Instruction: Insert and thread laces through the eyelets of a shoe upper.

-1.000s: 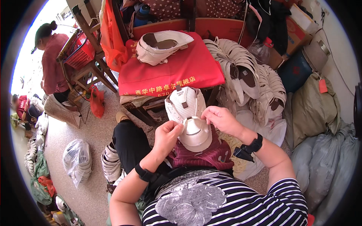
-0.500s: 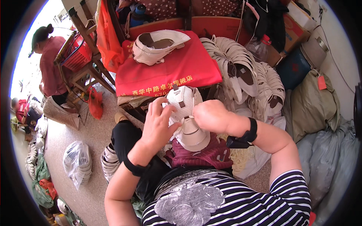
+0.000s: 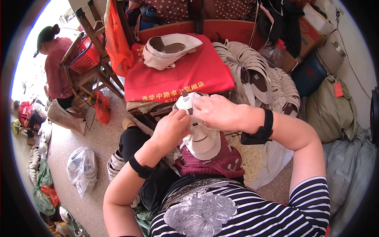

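Observation:
A white shoe upper (image 3: 203, 143) rests on the maroon striped cloth over my lap, its toe end toward me and its perforated tongue pointing away. My left hand (image 3: 169, 130) is closed, fingertips pinched on the left edge of the upper's opening. My right hand (image 3: 221, 113) comes in from the right, its fingers bent over the tongue and pressed on it close to my left fingertips. Anything thin between the fingertips is hidden. Ahead, another white shoe upper (image 3: 170, 49) lies on a red cloth (image 3: 181, 81) spread over a small table.
Strung white uppers (image 3: 246, 59) are heaped right of the table. A bagged bundle of uppers (image 3: 81, 170) stands on the floor at left. Beyond it a person (image 3: 59, 71) sits near a red basket (image 3: 85, 57). Grey plastic sacks (image 3: 343, 162) line the right side.
My right hand has moved up and left onto the tongue. My left hand's spread fingers have closed and come down to the upper's edge. The view has shifted slightly.

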`<move>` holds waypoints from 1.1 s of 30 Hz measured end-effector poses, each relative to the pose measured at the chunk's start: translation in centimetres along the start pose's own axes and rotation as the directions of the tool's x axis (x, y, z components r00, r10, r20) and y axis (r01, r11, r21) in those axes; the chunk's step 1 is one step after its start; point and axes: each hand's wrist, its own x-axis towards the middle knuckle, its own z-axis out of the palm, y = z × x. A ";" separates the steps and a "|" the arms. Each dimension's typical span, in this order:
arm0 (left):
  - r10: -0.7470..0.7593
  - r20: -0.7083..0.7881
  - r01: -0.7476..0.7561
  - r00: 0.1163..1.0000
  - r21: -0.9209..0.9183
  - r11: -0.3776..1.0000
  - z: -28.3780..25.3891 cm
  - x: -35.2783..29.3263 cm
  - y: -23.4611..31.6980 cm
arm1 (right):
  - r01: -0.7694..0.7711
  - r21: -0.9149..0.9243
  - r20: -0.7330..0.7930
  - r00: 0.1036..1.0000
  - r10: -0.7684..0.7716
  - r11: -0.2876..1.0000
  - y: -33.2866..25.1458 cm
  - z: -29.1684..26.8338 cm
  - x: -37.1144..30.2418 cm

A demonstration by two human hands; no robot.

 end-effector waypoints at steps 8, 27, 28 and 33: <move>-0.128 -0.123 0.137 0.984 0.063 0.989 0.1 -0.1 0.6 | -0.189 0.287 0.283 0.953 0.105 0.939 1.9 1.0 -0.3; -0.644 -0.176 0.241 0.745 -0.828 0.506 4.6 0.2 1.5 | -0.492 0.424 0.246 0.871 0.426 0.761 0.1 2.2 -1.1; -0.641 -0.182 0.234 0.746 -0.829 0.507 4.8 0.2 1.6 | -0.491 0.417 0.245 0.871 0.426 0.765 0.0 2.4 -1.2; -0.555 -0.321 0.160 0.767 -0.742 0.651 6.2 -0.1 1.7 | -0.467 0.819 0.106 0.694 0.713 0.333 -0.4 4.3 -1.1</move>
